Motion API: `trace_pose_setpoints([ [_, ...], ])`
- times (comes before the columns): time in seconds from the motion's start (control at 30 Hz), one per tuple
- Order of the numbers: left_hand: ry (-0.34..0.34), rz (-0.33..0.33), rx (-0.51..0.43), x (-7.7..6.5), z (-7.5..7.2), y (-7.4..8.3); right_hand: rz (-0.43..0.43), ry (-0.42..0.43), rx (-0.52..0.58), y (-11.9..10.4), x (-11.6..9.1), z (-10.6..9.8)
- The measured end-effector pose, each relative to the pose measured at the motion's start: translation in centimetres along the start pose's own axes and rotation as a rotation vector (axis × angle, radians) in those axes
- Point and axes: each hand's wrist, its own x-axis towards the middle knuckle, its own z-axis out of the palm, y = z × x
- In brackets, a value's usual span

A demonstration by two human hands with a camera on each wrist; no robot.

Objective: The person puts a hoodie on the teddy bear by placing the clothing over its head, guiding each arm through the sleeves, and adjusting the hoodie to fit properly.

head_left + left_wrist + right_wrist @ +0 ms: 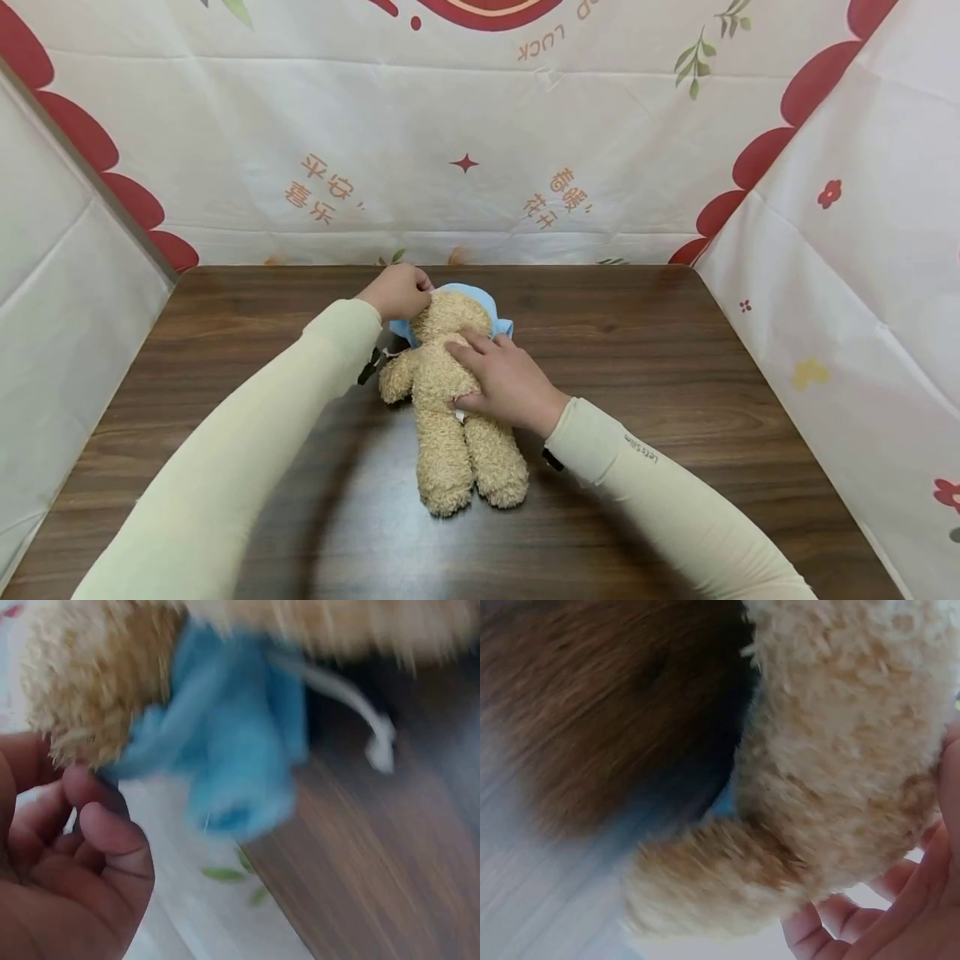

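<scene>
A tan, curly-furred teddy bear lies on the brown table, its legs toward the near edge and a small white tag low on its body. Around its head shows a light blue cloth garment; a tube-like part of this garment and a white cord hang in the left wrist view. My left hand is beside the head, thumb and finger pinching the garment's edge against the fur. My right hand rests with extended fingers on the bear's body, covering one arm.
The wood-grain table reaches back to a white printed cloth hanging behind it. More cloth hangs along the left and right sides.
</scene>
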Motion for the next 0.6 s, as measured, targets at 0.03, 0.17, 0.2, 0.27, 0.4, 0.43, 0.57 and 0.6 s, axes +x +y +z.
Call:
trace_pose_setpoints([
  [0.03,0.020,0.019,-0.026,-0.2,0.3,0.2,0.011,-0.009,0.007,0.0,0.0,0.0],
  [0.17,0.071,0.115,-0.069,-1.4,1.2,0.8,0.044,-0.033,0.034,0.3,-0.1,0.1],
  [0.2,0.087,0.141,-0.059,-1.8,1.5,0.9,0.045,-0.031,0.037,0.3,-0.1,0.2],
  [0.27,0.119,0.191,-0.022,-2.6,2.2,0.9,0.039,-0.024,0.040,0.3,-0.1,0.3],
  [0.4,0.216,0.282,0.099,-4.3,3.9,0.8,0.028,-0.010,0.022,0.2,-0.4,0.5],
  [0.43,0.241,0.296,0.123,-4.7,4.4,0.8,0.022,-0.006,0.019,0.1,-0.5,0.6],
  [0.57,0.343,0.320,0.182,-5.9,6.1,0.8,0.007,-0.025,0.072,0.5,-0.8,0.4],
  [0.6,0.362,0.317,0.185,-6.1,6.4,0.9,0.000,-0.031,0.110,0.7,-0.9,0.2],
])
